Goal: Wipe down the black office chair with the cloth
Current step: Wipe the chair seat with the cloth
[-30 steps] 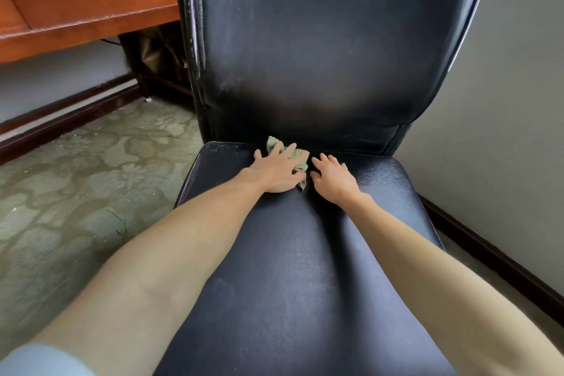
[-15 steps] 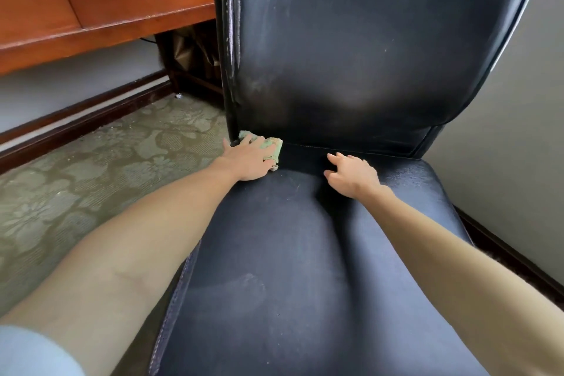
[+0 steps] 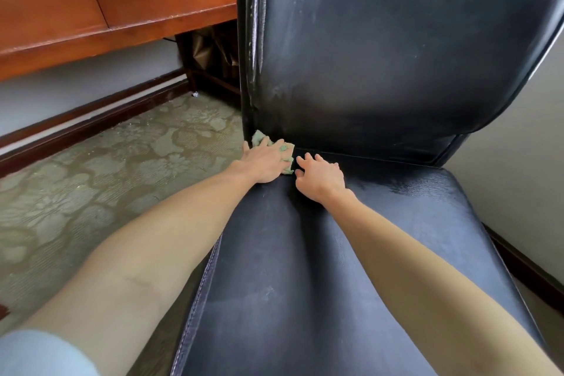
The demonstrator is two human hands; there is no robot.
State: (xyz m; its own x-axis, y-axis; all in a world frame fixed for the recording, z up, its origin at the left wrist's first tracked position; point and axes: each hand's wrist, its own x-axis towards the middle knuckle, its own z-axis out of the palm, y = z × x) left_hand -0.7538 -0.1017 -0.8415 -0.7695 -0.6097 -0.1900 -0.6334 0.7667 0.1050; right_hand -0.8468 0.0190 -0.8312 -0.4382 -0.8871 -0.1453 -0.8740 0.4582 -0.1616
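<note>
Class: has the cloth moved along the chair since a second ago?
Yes. The cloth, under the left hand, has slid left along the seat crease, from mid-seat to the left edge of the backrest.

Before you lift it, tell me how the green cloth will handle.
Probably floppy: the cloth bunches in crumpled folds under the left hand. Likely light, since that hand nearly covers it. Its fuzzy texture should drag, not slide, on the chair seat.

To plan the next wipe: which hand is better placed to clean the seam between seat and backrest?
Left. The left hand holds the cloth at the seam's left end; the right hand rests bare on the seat beside it.
</note>
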